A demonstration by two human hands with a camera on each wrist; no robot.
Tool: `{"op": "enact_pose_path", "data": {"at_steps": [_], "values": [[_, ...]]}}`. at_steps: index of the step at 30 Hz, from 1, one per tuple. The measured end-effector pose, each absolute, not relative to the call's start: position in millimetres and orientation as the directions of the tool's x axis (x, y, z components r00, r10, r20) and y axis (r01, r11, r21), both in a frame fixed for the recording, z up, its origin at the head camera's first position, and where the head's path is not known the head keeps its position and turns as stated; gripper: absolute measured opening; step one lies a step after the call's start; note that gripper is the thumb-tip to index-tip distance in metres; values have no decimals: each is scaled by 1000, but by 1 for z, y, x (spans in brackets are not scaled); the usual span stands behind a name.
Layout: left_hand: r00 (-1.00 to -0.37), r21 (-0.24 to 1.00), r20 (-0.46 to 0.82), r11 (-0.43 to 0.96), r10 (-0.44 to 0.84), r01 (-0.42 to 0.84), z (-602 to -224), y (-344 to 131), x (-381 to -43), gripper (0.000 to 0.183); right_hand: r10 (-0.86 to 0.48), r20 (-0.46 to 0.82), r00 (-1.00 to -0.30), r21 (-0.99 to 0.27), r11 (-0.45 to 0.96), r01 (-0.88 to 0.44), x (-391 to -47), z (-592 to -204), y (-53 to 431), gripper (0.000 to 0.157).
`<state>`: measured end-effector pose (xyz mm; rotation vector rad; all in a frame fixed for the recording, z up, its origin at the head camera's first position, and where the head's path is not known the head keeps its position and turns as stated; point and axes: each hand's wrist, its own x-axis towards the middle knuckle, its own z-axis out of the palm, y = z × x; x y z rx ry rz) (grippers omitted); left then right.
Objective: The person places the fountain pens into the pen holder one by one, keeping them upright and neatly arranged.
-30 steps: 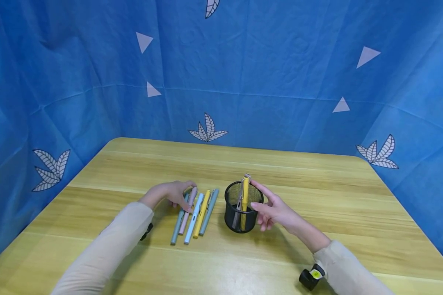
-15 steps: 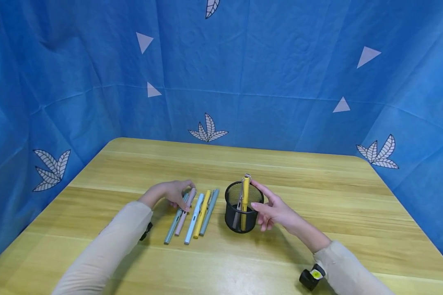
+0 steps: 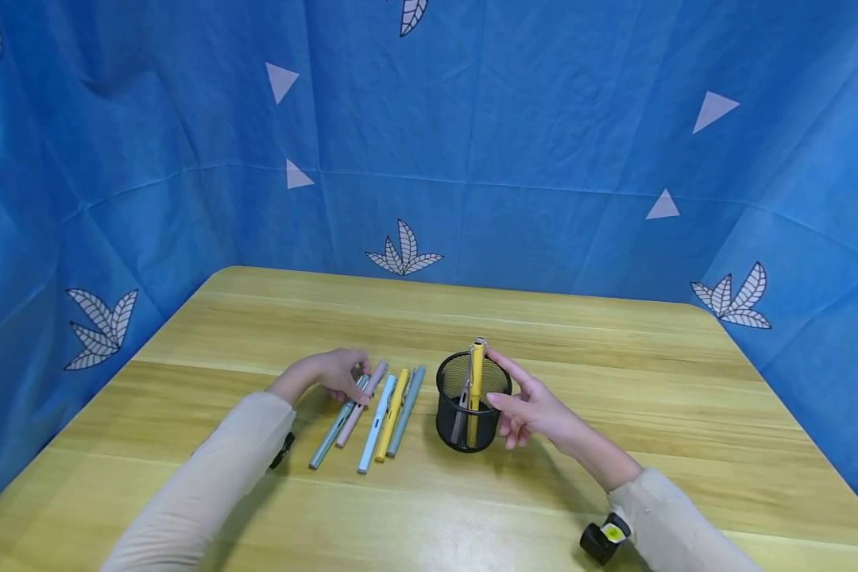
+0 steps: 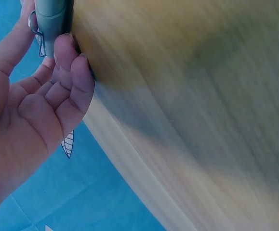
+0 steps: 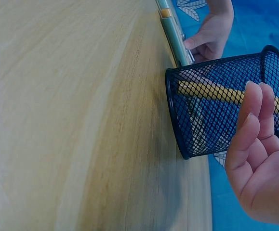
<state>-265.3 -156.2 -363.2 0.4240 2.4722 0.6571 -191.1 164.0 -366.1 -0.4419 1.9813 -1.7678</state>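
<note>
My left hand pinches the cap end of a green pen between thumb and fingers. That pen lies leftmost and slanted on the table, with a lilac pen right beside it, close under the thumb. To their right lie a light blue pen, a yellow pen and a blue-green pen, side by side. My right hand holds the rim of a black mesh pen holder with thumb and index finger. Inside stand a yellow pen and a dark greyish pen.
The wooden table has a rounded far edge, and a blue curtain with white leaf prints hangs behind it. A black wrist device sits at the right sleeve.
My left hand has shifted slightly left. The green pen's near end has swung left, and the lilac pen has turned and moved apart from the light blue one. The right hand and holder stay put.
</note>
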Motion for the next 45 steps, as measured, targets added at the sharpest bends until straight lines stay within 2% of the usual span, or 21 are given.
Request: {"op": "enact_pose_path", "data": {"at_steps": [9, 20, 34, 39, 45], "values": [[-808, 533, -410, 830, 424, 165, -365, -156, -267, 30, -514, -114, -850, -990, 129, 55, -191, -367, 164, 69], [-790, 543, -424, 822, 444, 171, -364, -158, -269, 28, -515, -105, -851, -991, 129, 44, -192, -368, 165, 69], [-791, 624, -419, 774, 445, 104, -367, -161, -271, 20, -514, -104, -851, -991, 130, 42, -192, -369, 165, 68], [-796, 620, -432, 780, 424, 79, -365, -161, -270, 26, -516, -100, -851, -991, 128, 38, -192, -369, 165, 69], [-772, 609, -477, 791, 420, 55, -362, -161, -268, 30, -510, -105, -853, -990, 132, 44, -192, -369, 165, 69]]}}
